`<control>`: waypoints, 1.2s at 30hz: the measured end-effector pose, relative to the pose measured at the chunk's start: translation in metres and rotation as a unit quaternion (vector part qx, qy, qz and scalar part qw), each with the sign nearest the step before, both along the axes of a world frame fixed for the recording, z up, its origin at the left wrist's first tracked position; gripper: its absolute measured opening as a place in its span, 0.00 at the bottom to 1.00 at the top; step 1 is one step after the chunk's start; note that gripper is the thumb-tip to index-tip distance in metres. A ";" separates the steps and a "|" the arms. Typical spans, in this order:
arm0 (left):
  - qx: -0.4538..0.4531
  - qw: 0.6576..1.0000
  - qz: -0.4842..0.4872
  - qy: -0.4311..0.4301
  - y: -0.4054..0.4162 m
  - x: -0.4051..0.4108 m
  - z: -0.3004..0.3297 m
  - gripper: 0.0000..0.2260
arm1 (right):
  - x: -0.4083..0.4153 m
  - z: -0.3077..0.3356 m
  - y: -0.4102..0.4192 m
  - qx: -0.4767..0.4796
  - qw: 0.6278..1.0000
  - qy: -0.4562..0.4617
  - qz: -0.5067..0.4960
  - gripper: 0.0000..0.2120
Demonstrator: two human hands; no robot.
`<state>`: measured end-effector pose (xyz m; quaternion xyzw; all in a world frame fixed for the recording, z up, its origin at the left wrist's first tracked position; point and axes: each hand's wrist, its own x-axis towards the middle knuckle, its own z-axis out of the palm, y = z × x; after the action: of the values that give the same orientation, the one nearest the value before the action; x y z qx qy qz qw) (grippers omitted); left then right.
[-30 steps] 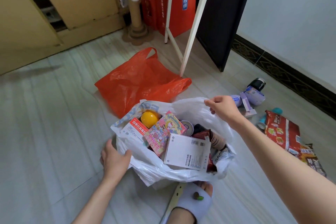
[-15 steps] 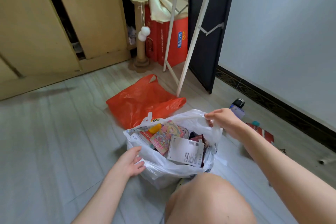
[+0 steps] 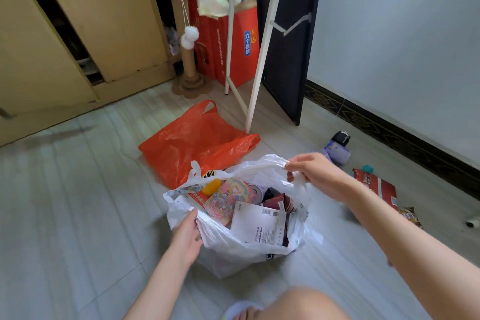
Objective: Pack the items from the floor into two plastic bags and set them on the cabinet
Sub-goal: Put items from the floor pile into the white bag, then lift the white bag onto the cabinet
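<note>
Right hand (image 3: 313, 173) pinches the far handle of the white bag (image 3: 241, 249), which sits mid-floor, stuffed with boxes. Left hand (image 3: 188, 235) grips the near rim, fingers seemingly curled into the film, though it's partly hidden. Thin, slippery plastic and a fair load, so lift by both handles. The empty orange bag (image 3: 192, 143) lies just behind; loose items (image 3: 376, 186) wait toward the floor's right edge by the wall.

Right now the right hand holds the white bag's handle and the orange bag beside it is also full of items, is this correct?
Not quite. In the head view the right hand does hold the white bag by its handle, but the orange bag lies flat and looks empty.
</note>
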<state>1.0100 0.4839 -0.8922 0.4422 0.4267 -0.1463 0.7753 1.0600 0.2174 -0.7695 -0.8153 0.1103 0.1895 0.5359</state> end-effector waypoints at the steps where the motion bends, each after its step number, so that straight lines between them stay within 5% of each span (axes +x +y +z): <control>1: -0.016 1.000 0.008 0.005 -0.002 0.007 0.000 0.19 | 0.011 -0.002 -0.006 0.008 1.000 0.003 0.006 0.06; 7: 0.037 0.994 0.028 0.101 -0.002 0.014 0.026 0.11 | 0.022 -0.008 -0.032 0.050 0.992 0.110 0.030 0.08; 12: 0.030 0.994 -0.007 0.101 0.000 0.001 0.106 0.08 | -0.003 0.037 -0.015 -0.055 0.974 0.210 0.061 0.17; 15: 0.014 0.993 -0.034 0.109 -0.004 -0.001 0.158 0.05 | -0.008 0.073 0.010 -0.086 0.970 0.218 0.068 0.16; 20: 0.105 0.988 0.015 0.115 -0.018 -0.002 0.238 0.11 | 0.027 0.157 0.050 -0.123 0.974 0.183 0.050 0.12; 26: 0.180 0.974 -0.058 0.124 0.013 -0.021 0.351 0.14 | 0.024 0.260 0.053 -0.153 0.968 0.194 0.050 0.14; 36: 0.340 0.921 -0.185 0.039 0.070 -0.073 0.537 0.14 | -0.028 0.424 0.075 0.044 0.976 0.212 -0.022 0.07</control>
<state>0.9366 0.5544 -0.3549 0.7441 0.3912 -0.1503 0.5203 1.0319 0.2922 -0.3459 -0.7298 0.2302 0.3507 0.5398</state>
